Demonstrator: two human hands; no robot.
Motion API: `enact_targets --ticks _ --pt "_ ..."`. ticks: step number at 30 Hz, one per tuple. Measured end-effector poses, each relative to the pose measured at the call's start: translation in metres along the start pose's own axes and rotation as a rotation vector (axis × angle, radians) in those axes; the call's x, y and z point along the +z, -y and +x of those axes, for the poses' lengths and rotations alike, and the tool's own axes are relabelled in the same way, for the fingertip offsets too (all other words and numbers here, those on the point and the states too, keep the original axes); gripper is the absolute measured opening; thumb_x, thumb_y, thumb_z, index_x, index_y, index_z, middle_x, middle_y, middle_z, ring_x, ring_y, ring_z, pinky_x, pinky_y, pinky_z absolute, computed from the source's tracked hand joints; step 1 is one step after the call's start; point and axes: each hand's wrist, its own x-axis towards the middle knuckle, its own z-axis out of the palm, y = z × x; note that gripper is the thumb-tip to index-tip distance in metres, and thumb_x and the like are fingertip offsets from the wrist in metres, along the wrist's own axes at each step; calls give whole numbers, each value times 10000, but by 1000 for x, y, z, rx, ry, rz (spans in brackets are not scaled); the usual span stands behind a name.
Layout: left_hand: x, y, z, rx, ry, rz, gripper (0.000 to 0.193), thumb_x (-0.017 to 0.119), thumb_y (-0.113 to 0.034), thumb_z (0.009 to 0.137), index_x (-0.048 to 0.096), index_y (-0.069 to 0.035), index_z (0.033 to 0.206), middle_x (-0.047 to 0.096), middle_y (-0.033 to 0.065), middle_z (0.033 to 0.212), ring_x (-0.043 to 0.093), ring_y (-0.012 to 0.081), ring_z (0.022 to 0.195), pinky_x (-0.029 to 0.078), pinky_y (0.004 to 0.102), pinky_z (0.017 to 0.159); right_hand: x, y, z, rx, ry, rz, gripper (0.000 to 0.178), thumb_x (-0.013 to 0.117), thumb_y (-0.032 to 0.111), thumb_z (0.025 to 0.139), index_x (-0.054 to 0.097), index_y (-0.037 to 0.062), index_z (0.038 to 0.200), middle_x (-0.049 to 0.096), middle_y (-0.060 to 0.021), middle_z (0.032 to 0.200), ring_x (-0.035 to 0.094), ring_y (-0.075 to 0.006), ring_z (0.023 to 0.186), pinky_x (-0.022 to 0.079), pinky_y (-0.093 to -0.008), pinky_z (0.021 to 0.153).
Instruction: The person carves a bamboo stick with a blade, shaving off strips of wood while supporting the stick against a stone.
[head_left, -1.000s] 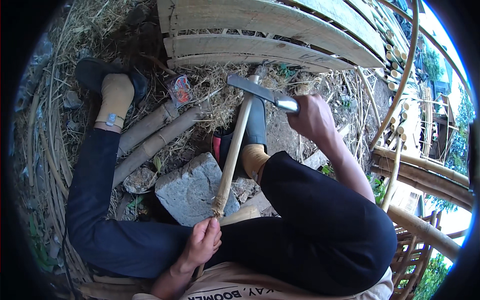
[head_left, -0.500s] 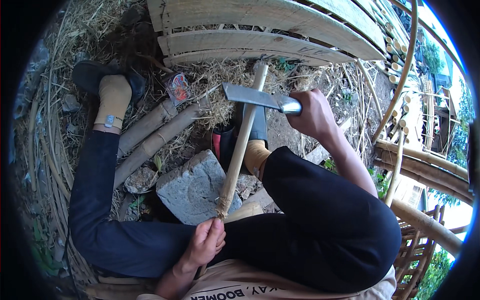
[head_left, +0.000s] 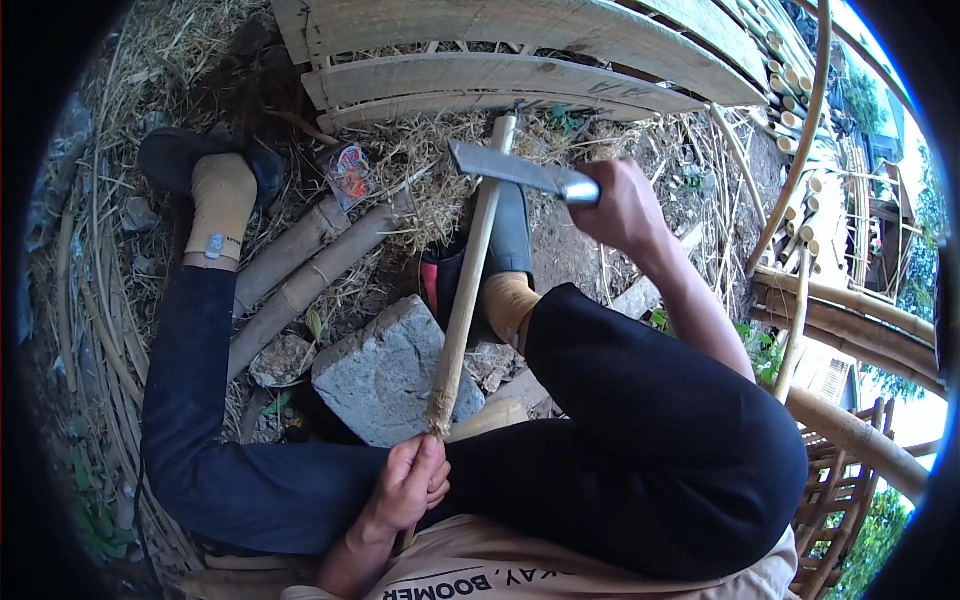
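My left hand (head_left: 412,480) is closed around the near, roughened end of a long pale wooden stick (head_left: 463,300), low in front of my torso. The stick slants up and away, passing in front of my right shoe (head_left: 512,235). In my right hand (head_left: 620,205) is the handle of a machete (head_left: 510,167) with a broad grey blade. Its blade lies across the stick near the far end; whether it touches the wood I cannot tell. My fingers cover most of the handle.
A grey stone block (head_left: 380,370) sits between my legs, beside bamboo pieces (head_left: 320,270) on straw-strewn ground. A slatted wooden crate (head_left: 500,80) stands ahead. Bamboo poles (head_left: 850,435) and a stack of cut bamboo (head_left: 810,215) are on the right.
The machete blade has shifted a little toward the stick's far end, along with my right hand. My left hand keeps its grip; the whole view has shifted slightly.
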Motion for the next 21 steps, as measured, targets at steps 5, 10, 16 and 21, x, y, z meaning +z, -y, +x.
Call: enact_targets --ticks 5,10,16,21 --pt "-3 2 4 -1 -25 9 386 378 -375 1112 398 -122 822 304 -47 577 230 26 421 192 217 379 -3 11 -11 -74 45 -96 157 657 152 687 729 60 791 664 -209 678 685 -401 682 569 -484 702" --pt "-3 1 6 -18 -78 0 380 376 -361 1114 395 -125 817 300 -49 575 223 27 414 190 215 376 2 -2 6 75 -28 -194 153 654 148 676 721 58 779 669 -201 671 690 -392 659 571 -479 675" --pt "1 -6 5 -3 -57 -1 394 385 -369 1111 394 -123 804 297 -50 566 221 27 409 186 217 373 -6 -4 -1 49 30 -164 141 657 147 693 719 49 774 676 -206 690 689 -388 664 573 -473 690" --pt "-4 -3 0 12 -11 0 391 385 -367 1111 394 -129 802 295 -55 565 223 23 411 187 214 373 -11 20 -4 -55 120 -73 140 646 135 721 727 40 785 678 -234 721 691 -401 694 570 -478 714"
